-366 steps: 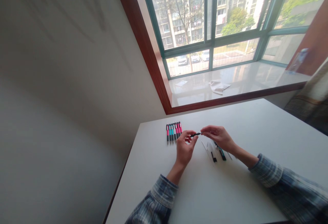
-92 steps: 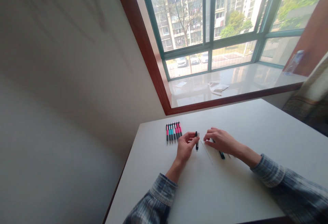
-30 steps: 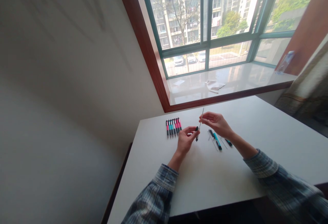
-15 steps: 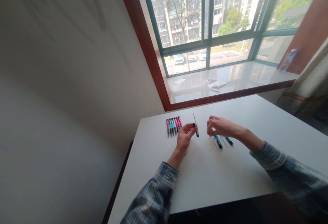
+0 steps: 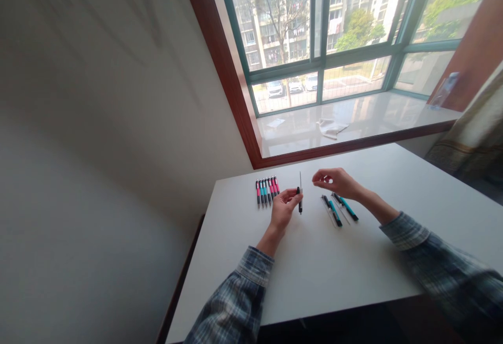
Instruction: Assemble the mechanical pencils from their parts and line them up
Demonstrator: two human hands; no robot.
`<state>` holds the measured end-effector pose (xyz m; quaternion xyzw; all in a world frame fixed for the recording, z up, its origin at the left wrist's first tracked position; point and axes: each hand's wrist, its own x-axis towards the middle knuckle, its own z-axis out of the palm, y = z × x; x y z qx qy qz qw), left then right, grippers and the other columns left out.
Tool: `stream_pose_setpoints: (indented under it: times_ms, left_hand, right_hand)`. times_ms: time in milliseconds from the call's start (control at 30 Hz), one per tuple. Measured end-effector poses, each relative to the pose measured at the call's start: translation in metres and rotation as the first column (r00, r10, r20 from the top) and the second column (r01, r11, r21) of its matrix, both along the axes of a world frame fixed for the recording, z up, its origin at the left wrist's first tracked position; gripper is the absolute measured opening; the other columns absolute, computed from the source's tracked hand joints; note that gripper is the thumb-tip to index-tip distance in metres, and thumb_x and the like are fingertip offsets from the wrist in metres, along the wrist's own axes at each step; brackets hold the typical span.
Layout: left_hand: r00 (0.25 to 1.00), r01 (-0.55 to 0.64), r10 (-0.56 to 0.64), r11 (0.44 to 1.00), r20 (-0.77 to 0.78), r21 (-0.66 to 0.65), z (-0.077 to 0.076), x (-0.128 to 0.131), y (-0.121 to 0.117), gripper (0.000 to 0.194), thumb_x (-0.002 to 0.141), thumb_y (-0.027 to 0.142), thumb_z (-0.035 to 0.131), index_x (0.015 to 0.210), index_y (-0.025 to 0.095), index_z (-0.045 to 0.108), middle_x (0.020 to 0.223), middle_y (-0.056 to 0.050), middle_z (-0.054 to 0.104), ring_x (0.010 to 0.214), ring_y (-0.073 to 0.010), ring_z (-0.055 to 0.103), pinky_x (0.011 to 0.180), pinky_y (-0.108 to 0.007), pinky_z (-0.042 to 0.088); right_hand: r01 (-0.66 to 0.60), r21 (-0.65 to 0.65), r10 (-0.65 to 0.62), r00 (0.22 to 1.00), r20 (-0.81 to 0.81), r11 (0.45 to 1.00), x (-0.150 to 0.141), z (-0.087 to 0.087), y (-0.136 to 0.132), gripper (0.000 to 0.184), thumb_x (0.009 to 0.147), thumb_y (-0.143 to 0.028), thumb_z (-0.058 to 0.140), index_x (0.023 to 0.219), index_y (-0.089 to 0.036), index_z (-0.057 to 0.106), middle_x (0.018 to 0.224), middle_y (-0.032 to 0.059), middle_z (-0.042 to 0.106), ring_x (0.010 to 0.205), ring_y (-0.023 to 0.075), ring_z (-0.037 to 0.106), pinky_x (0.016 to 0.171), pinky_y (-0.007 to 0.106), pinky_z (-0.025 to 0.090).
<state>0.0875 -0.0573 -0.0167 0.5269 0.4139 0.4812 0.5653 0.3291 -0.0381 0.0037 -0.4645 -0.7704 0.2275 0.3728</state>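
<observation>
My left hand (image 5: 283, 208) pinches a pen barrel (image 5: 301, 206), dark at its grip and held nearly upright. A thin refill (image 5: 301, 179) sticks up out of its top. To the right, my right hand (image 5: 334, 182) is raised with thumb and fingertips pressed together; whatever is between them is too small to make out. Below it on the table lie teal pen barrels (image 5: 343, 208) with black ends, thin refills (image 5: 329, 212) and small dark pen parts (image 5: 324, 200).
A row of assembled pens (image 5: 266, 191) in pink, teal and white lies left of my left hand on the white table (image 5: 306, 270). Behind the table, a window sill (image 5: 293, 139) holds a crumpled white cloth (image 5: 332, 128) and a clear bottle (image 5: 444, 92).
My right hand has risen from the loose pen parts and moved slightly left, toward the pen barrel. The barrel in my left hand now stands more upright.
</observation>
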Motion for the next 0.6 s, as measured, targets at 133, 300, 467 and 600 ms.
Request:
stream_pose_setpoints:
  times_ms: [133, 300, 467, 600]
  left_hand:
    - [0.995, 0.067, -0.068, 0.998, -0.07, -0.01, -0.002, 0.002, -0.003, 0.035, 0.072, 0.04, 0.086, 0.097, 0.015, 0.081, 0.098, -0.011, 0.079, 0.086, -0.0217, 0.07, 0.081, -0.033, 0.053]
    - [0.972, 0.147, -0.145, 0.989, -0.184, -0.006, 0.003, 0.002, -0.005, 0.033, 0.075, 0.039, 0.084, 0.096, 0.014, 0.081, 0.096, -0.012, 0.078, 0.084, -0.022, 0.07, 0.079, -0.032, 0.054]
    - [0.961, 0.175, -0.173, 0.985, -0.214, -0.012, 0.006, 0.003, -0.005, 0.033, 0.077, 0.04, 0.083, 0.096, 0.014, 0.081, 0.097, -0.012, 0.078, 0.083, -0.021, 0.069, 0.078, -0.031, 0.053]
    - [0.964, 0.148, -0.147, 0.989, -0.222, -0.013, 0.006, 0.004, -0.004, 0.033, 0.074, 0.039, 0.085, 0.095, 0.014, 0.08, 0.096, -0.011, 0.079, 0.08, -0.0206, 0.069, 0.077, -0.031, 0.054]
  right_hand:
    - [0.103, -0.076, -0.123, 0.931, -0.344, 0.992, 0.005, -0.01, 0.003, 0.036, 0.09, -0.051, 0.072, 0.108, -0.02, 0.077, 0.1, 0.0086, 0.079, 0.091, 0.0245, 0.072, 0.081, 0.037, 0.057]
    - [0.105, -0.151, -0.175, 0.781, -0.6, 0.983, -0.002, -0.009, -0.001, 0.033, 0.08, -0.049, 0.084, 0.099, -0.023, 0.078, 0.096, 0.0069, 0.079, 0.089, 0.0238, 0.071, 0.081, 0.037, 0.057]
    - [0.059, -0.217, -0.2, 0.669, -0.716, 0.974, -0.006, -0.01, -0.001, 0.033, 0.074, -0.044, 0.09, 0.097, -0.024, 0.077, 0.094, 0.0058, 0.079, 0.089, 0.0233, 0.072, 0.08, 0.036, 0.057]
    - [0.013, -0.247, -0.195, 0.652, -0.733, 0.969, -0.007, -0.012, -0.002, 0.037, 0.072, -0.044, 0.091, 0.1, -0.024, 0.076, 0.097, 0.0068, 0.08, 0.092, 0.0245, 0.074, 0.083, 0.038, 0.057]
